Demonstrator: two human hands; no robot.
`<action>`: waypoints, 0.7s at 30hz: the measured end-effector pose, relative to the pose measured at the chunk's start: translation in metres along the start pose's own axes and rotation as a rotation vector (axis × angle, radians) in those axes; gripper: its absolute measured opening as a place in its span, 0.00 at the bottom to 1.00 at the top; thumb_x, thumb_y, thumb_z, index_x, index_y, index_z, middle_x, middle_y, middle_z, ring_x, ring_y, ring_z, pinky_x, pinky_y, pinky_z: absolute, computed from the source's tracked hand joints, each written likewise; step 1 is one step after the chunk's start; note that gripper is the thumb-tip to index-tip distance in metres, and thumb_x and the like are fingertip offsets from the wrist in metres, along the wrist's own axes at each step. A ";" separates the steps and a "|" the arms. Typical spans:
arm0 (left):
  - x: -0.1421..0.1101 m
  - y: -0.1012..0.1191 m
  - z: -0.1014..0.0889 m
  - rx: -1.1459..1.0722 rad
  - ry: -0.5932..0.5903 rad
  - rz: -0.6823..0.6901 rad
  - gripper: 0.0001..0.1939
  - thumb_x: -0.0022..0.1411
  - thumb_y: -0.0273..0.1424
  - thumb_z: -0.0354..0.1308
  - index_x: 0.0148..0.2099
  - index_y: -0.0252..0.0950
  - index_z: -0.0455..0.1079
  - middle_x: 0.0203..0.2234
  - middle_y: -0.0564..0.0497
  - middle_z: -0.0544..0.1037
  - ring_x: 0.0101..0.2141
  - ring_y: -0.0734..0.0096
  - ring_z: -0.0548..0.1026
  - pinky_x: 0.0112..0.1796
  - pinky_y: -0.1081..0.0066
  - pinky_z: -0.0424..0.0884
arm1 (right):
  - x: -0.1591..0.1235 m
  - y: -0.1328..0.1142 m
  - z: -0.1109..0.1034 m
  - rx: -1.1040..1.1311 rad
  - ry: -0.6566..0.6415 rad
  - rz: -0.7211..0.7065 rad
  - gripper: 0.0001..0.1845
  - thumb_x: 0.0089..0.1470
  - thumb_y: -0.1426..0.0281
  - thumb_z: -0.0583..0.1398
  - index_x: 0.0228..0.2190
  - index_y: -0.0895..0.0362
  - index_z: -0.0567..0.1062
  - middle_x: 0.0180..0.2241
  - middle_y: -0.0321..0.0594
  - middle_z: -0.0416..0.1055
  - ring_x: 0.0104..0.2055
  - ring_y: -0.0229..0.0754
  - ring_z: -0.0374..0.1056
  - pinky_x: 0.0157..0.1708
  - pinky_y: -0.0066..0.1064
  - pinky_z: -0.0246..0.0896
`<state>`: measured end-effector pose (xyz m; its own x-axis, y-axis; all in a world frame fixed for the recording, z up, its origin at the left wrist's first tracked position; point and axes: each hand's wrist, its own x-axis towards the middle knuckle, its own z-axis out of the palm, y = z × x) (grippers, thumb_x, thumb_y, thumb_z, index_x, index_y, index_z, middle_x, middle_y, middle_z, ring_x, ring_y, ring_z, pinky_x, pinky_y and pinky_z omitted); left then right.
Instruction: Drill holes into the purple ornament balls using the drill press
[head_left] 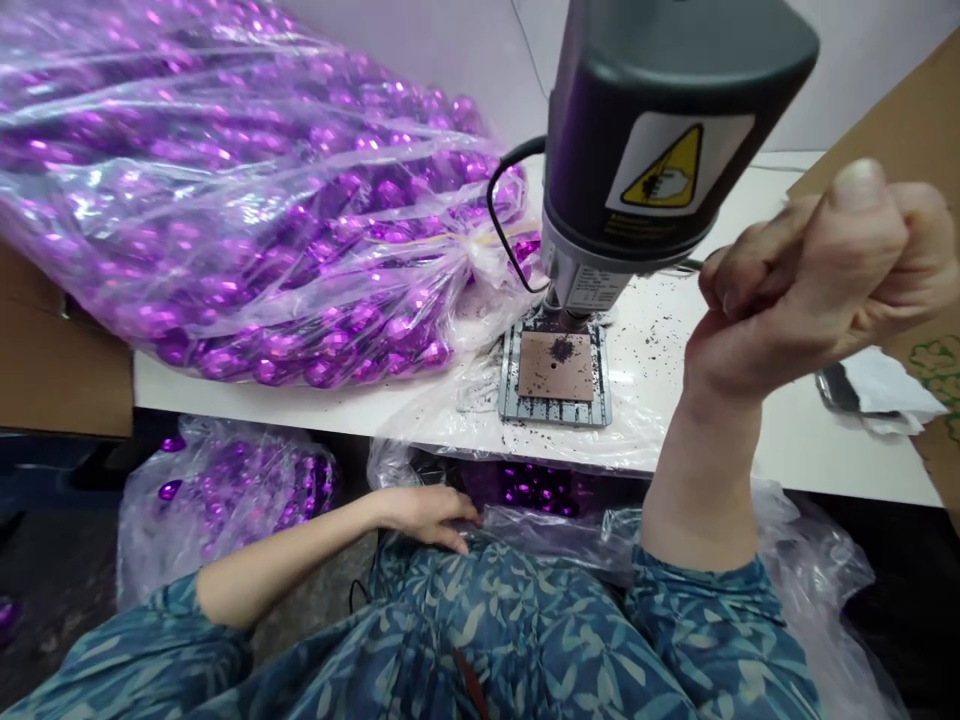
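A small bench drill press [667, 130] with a dark housing and a yellow warning label stands on the white table. Beneath it, a brown square plate [536, 375] with a dark hole and dark shavings lies on the grey slotted base [555, 412]. My right hand [832, 270] is raised at the machine's right, fingers curled closed around what looks like its lever, mostly hidden by the hand. My left hand [431, 515] rests low at the rim of an open clear plastic bag [570, 530] on my lap, fingers stretched out. Shiny purple balls [536, 488] lie inside that bag.
A large tied clear bag of purple faceted balls [300, 220] fills the table's left. Another such bag [225, 490] sits below the edge. Cardboard boxes stand left [67, 340] and right [885, 130]. A phone-like dark object [836, 390] lies under white tissue [889, 385].
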<state>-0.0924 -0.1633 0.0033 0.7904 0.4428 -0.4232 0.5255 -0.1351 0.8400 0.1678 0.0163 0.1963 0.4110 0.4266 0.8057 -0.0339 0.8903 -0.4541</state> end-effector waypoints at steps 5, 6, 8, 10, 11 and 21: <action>0.008 0.045 -0.112 -0.038 0.604 0.126 0.13 0.74 0.34 0.56 0.55 0.37 0.75 0.46 0.44 0.84 0.46 0.63 0.82 0.50 0.63 0.77 | 0.000 -0.003 0.003 0.056 0.023 0.029 0.34 0.55 0.56 0.67 0.16 0.55 0.50 0.11 0.25 0.48 0.12 0.25 0.50 0.13 0.25 0.40; 0.019 0.045 -0.137 0.011 0.776 0.079 0.13 0.73 0.29 0.53 0.55 0.35 0.74 0.45 0.44 0.84 0.46 0.63 0.82 0.50 0.62 0.77 | 0.000 -0.003 0.002 0.064 0.025 0.025 0.34 0.55 0.58 0.67 0.16 0.55 0.50 0.11 0.25 0.49 0.12 0.25 0.50 0.13 0.24 0.40; 0.046 0.040 -0.182 0.219 1.014 -0.158 0.18 0.68 0.18 0.50 0.54 0.34 0.74 0.46 0.43 0.83 0.48 0.60 0.81 0.52 0.59 0.77 | 0.000 -0.003 0.001 0.069 0.015 0.015 0.33 0.57 0.61 0.66 0.16 0.56 0.51 0.11 0.25 0.49 0.13 0.24 0.51 0.13 0.23 0.42; 0.077 0.033 -0.214 0.435 1.095 -0.428 0.20 0.63 0.13 0.51 0.52 0.31 0.75 0.49 0.38 0.82 0.52 0.53 0.80 0.56 0.55 0.76 | 0.000 -0.003 -0.001 0.059 -0.015 0.005 0.32 0.58 0.64 0.64 0.15 0.57 0.51 0.11 0.25 0.50 0.13 0.24 0.52 0.13 0.22 0.44; 0.091 0.030 -0.225 0.483 1.116 -0.473 0.22 0.62 0.13 0.51 0.54 0.28 0.74 0.53 0.33 0.80 0.55 0.48 0.78 0.58 0.53 0.74 | 0.000 -0.003 -0.003 0.050 -0.030 0.002 0.31 0.59 0.65 0.63 0.15 0.57 0.51 0.12 0.25 0.50 0.13 0.24 0.52 0.13 0.22 0.44; 0.138 0.021 -0.286 0.463 1.280 -0.396 0.33 0.72 0.32 0.56 0.74 0.30 0.56 0.71 0.32 0.63 0.71 0.47 0.62 0.69 0.55 0.62 | -0.002 -0.008 -0.002 -0.004 -0.024 -0.014 0.29 0.60 0.71 0.58 0.16 0.60 0.47 0.12 0.26 0.49 0.14 0.22 0.50 0.14 0.22 0.48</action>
<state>-0.0625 0.1487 0.0594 -0.1267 0.9706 0.2049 0.8934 0.0219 0.4488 0.1694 0.0082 0.1971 0.3889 0.4178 0.8211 -0.0248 0.8957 -0.4440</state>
